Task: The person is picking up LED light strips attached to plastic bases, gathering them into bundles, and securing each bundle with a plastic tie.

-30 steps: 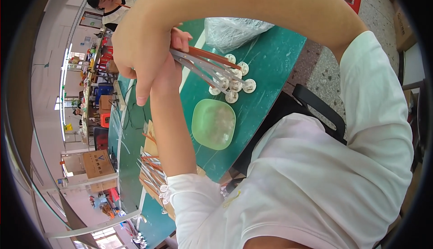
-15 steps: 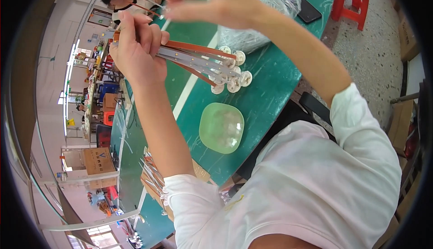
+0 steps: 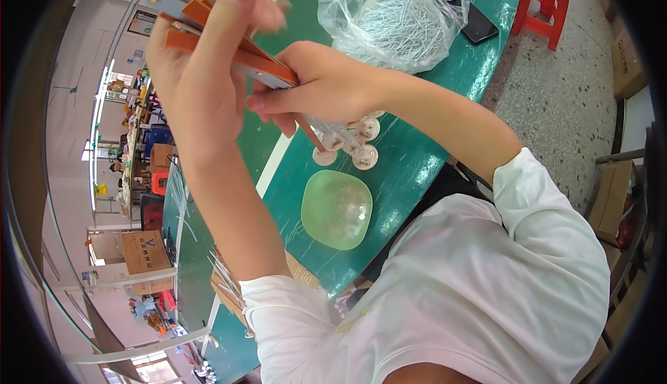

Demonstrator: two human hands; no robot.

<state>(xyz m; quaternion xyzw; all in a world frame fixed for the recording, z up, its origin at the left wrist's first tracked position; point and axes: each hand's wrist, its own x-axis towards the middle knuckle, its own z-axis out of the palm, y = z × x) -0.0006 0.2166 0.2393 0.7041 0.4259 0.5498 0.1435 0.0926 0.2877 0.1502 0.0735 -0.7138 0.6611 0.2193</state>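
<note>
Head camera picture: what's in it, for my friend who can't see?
A person's left hand and right hand grip a bundle of flat grey and orange strips, with round white discs by their lower ends. On the green table are a green bowl and a clear bag of thin pale sticks.

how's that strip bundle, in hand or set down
In hand: the left hand wraps the strip bundle near its upper end, while the right hand grips it lower down.
</note>
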